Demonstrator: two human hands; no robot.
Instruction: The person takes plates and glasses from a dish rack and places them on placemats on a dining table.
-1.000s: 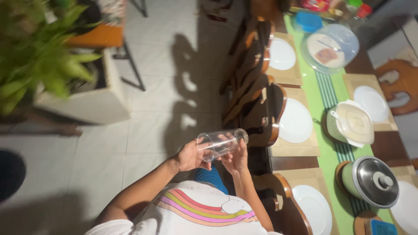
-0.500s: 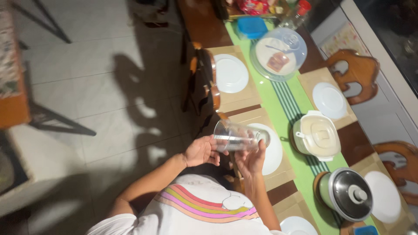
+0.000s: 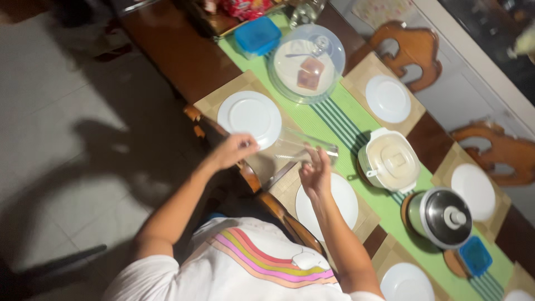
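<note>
Both hands, the left hand (image 3: 234, 149) and right hand (image 3: 315, 171), loosely cradle a clear, smooth plastic tumbler (image 3: 305, 149) lying sideways between them, seemingly light, slippery and best gripped round its wall.

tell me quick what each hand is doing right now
Left hand: closed on one end of the clear glass, which lies sideways.
Right hand: fingers spread, touching the glass near its other end; a firm grip cannot be told.
</note>
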